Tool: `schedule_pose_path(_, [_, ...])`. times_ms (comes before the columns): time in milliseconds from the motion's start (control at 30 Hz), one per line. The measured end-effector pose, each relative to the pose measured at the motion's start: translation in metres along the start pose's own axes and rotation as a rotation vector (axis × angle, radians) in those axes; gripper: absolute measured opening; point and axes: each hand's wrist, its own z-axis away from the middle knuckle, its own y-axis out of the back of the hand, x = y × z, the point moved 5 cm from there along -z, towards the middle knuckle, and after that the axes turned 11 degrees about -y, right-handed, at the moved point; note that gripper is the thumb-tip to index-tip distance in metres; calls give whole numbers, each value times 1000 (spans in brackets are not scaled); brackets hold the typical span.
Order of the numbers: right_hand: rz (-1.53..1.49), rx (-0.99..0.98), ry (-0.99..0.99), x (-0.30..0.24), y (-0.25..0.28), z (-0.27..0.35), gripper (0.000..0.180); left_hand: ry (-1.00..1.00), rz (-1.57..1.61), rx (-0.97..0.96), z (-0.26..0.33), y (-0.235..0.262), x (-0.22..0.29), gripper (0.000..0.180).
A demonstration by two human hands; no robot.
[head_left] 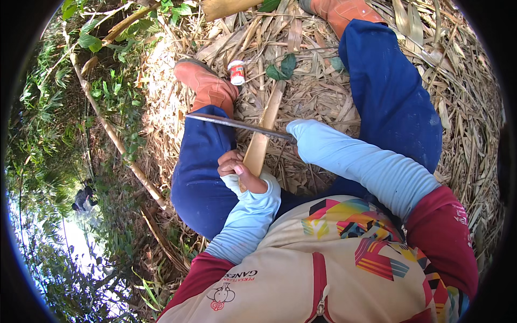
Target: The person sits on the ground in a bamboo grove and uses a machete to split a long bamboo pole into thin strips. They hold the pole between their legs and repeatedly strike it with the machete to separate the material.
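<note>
My left hand is closed round the near end of a split bamboo piece, pale and trough-shaped. The piece slants away from me between my legs, its far part resting over the dry leaves. My right hand, mostly covered by a light blue sleeve, grips a machete, its handle hidden. The long dark blade points left and lies across the bamboo, just beyond my left hand. Its tip is over my left knee. Whether the edge bites into the bamboo I cannot tell.
Dry bamboo leaves cover the ground. A red and white packet lies by my left boot. Thick bamboo lies at the far edge. A long thin pole and green undergrowth stand to the left. My right leg bounds the right side.
</note>
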Motion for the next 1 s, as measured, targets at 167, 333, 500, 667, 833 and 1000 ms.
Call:
schedule_pose_path(167, [158, -86, -9, -13, 1, 7, 17, 34, 42, -10, 0, 4, -6, 23])
schedule_pose_path(333, [55, -39, -41, -6, 0, 4, 16, 65, 42, 18, -1, 11, -15, 31])
schedule_pose_path(500, [13, -29, -97, 1, 6, -9, 15, 32, 34, 15, 1, 1, -5, 18])
schedule_pose_path(667, [13, -19, -96, -3, 6, -3, 14, 54, 78, 22, 1, 5, -12, 14])
schedule_pose_path(833, [-20, -23, -140, 5, 2, -13, 13, 7, 64, 24, -4, 8, -16, 18])
schedule_pose_path(1000, [-100, -32, -267, 35, 1, -46, 12, 9, 70, 16, -6, 0, -10, 23])
